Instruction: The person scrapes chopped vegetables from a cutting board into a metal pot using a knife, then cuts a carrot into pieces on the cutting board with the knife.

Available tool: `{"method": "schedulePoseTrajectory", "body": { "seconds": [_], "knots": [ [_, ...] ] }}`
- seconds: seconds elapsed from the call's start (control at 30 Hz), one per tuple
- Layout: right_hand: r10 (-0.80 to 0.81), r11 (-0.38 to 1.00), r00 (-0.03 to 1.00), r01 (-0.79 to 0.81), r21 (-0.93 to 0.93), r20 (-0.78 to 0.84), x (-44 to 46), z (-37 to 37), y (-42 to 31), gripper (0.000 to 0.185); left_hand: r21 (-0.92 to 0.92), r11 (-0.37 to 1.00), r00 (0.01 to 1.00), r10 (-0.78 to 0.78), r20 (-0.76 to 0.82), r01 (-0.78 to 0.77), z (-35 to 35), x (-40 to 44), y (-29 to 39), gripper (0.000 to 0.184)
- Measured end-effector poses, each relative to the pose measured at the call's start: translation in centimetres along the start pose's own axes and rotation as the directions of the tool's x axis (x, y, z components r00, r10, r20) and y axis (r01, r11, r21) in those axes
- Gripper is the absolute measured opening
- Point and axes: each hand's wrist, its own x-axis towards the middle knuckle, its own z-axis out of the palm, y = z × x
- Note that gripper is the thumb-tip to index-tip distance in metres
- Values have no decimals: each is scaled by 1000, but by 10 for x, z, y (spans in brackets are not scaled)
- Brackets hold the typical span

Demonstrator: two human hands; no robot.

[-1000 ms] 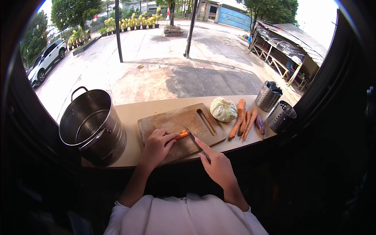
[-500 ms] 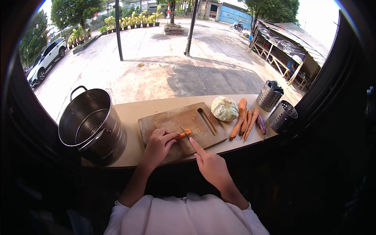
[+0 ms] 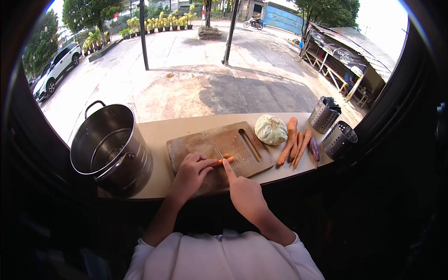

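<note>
Fingers of our left hand point(image 3: 190, 171) clamp the carrot pieces point(image 3: 230, 159), just below the frame's centre on the board point(image 3: 199, 141); they stretch rightward from our grip, and our right hand point(image 3: 246, 192), wrapped round the knife point(image 3: 219, 153), angles the blade across them.

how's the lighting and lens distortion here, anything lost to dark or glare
Head view: the sky washes out near white and the paving glares; head view: the table bows at its edges; head view: the area below it sinks nearly to black, while the cutting board stays readable.
</note>
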Motion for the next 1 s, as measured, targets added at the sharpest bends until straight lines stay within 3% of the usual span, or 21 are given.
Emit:
{"method": "schedulePoseTrajectory", "body": {
  "seconds": [0.07,0.27,0.37,0.4,0.5,0.53,0.63,0.8,1.0],
  "knots": [
    [37,999,999,-37,14,2,2,5,-1,63,4,1000,1000,-5,-3,5,-1,-1,0,24],
    [6,964,999,7,265,-46,2,-3,12,66,62,998,1000,10,-12,-10,-1,-1,2,25],
    [64,851,978,51,522,-198,-7,-5,19,59,127,992,997,31,-72,-22,1,-2,-3,23],
    [65,820,941,138,556,-331,-7,0,26,57,142,990,997,3,-76,8,0,-2,-3,23],
    [179,654,955,64,754,-236,-8,-6,49,56,171,981,994,-78,-77,90,-6,4,-2,22],
    [189,668,940,89,738,-284,-6,-2,59,56,174,978,992,-102,-73,114,-9,7,-5,22],
    [246,546,955,4,838,-165,-8,-14,69,55,177,974,990,-136,-47,142,-12,20,-14,24],
    [139,329,965,169,929,-225,11,9,84,57,185,976,993,-120,22,114,-9,32,-14,27],
    [20,43,986,165,985,-166,26,26,108,61,129,987,995,-103,20,99,-10,27,-9,27]
  ]
}}
